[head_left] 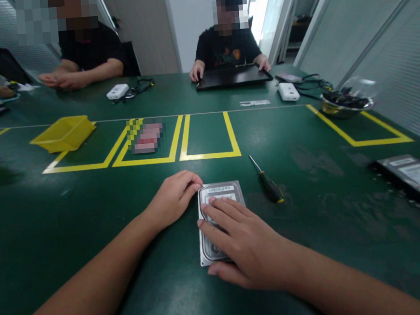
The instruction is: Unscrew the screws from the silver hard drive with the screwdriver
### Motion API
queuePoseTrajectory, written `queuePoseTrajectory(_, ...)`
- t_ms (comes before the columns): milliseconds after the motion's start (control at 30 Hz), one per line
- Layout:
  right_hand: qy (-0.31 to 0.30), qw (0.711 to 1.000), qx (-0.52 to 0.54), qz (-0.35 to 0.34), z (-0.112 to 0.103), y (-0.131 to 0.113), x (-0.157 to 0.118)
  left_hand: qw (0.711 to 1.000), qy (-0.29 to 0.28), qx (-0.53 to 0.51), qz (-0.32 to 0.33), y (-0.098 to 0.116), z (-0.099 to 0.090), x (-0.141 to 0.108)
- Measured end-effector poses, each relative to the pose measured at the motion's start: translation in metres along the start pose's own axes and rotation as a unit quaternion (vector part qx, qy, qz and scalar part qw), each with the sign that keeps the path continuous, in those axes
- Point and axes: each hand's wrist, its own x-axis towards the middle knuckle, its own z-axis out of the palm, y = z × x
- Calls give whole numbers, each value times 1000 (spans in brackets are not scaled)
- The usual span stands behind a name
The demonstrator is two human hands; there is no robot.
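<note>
The head camera looks forward and down the table (162,287).

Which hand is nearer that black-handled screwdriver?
Right. The right hand lies on the silver metal drive, left of the screwdriver; the left hand is farther left, at the drive's far corner.

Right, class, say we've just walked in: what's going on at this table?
The person's right hand lies spread over a hard drive on the green table, while the left hand has its fingertips at the drive's far left corner. A screwdriver lies to the right, in neither hand. Across the table, one co-worker holds a flat black panel with both hands; another handles nothing visible.
</note>
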Motion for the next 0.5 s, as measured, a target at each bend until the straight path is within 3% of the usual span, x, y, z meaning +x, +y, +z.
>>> queuePoseTrajectory(500, 0, 1000, 4, 2, -2, 1, 2, 998, -6, 58, 36, 3, -2, -2)
